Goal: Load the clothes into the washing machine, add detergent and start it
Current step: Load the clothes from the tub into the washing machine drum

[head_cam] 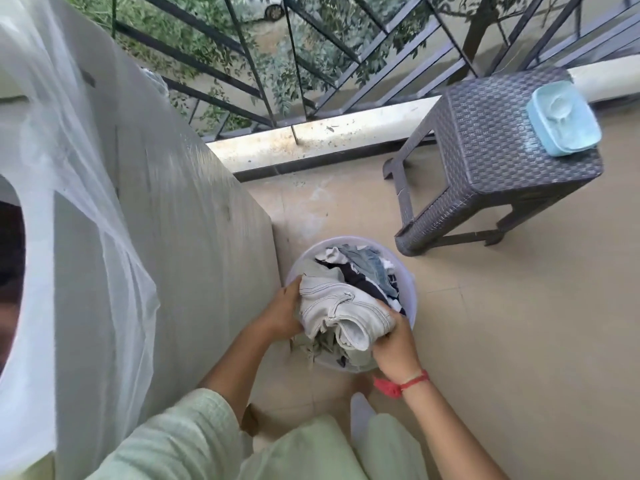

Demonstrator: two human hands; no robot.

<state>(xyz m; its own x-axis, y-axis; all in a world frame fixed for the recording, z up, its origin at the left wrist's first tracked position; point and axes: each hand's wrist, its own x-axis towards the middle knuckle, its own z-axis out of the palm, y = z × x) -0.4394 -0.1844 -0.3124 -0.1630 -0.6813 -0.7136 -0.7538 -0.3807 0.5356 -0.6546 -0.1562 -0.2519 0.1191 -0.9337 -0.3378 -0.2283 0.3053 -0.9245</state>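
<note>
I have both hands down at the round white plastic laundry basket [411,289]. It stands on the beige tiled floor [519,323], just beside the white washing machine [194,220]. The left hand [282,313] grips the left end of a pale grey bunched denim garment [341,303], its fingers curled round the fabric. The right hand [394,344] clutches the garment's right end, its fingers closed over the rolled hem.

The garment is over the near side of the basket, above the rest of the load. Behind it I see 1 heap of other clothes [363,268] in dark navy, faded blue and white, all inside the rim. A red thread bracelet [403,384] is tied on the right wrist.

The machine wears a translucent white plastic cover [69,168]. A dark opening [10,254] shows at the far left edge; I cannot tell whether it is the drum.

To the right, well apart from the basket, stands a dark grey woven-pattern plastic table [491,133]. A light blue lidded plastic box [562,117] sits at its right edge. A black metal railing [242,46] runs along the balcony edge.
</note>
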